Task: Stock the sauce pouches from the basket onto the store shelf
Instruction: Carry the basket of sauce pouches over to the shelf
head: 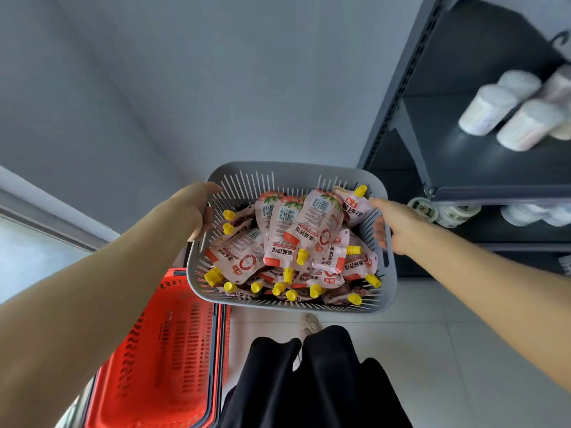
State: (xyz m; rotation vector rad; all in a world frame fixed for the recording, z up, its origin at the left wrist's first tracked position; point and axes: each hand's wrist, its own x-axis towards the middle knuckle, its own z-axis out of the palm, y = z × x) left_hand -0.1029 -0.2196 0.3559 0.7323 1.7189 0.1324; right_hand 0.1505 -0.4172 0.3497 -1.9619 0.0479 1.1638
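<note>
A grey slatted plastic basket (296, 173) is held up in front of me, above the floor. It is full of several pink-and-white sauce pouches (312, 233) with yellow caps, piled loosely. My left hand (197, 208) grips the basket's left rim, fingers curled over the edge. My right hand (392, 227) grips the right rim, its thumb inside near a pouch. The dark grey metal store shelf (482, 168) stands to the right of the basket.
White cylindrical packs (506, 112) lie on the upper shelf board and more goods (445, 211) sit on the board below. A red shopping basket (160, 350) stands on the floor at lower left. My black trousers and a shoe (309, 322) are below the basket, on pale tiles.
</note>
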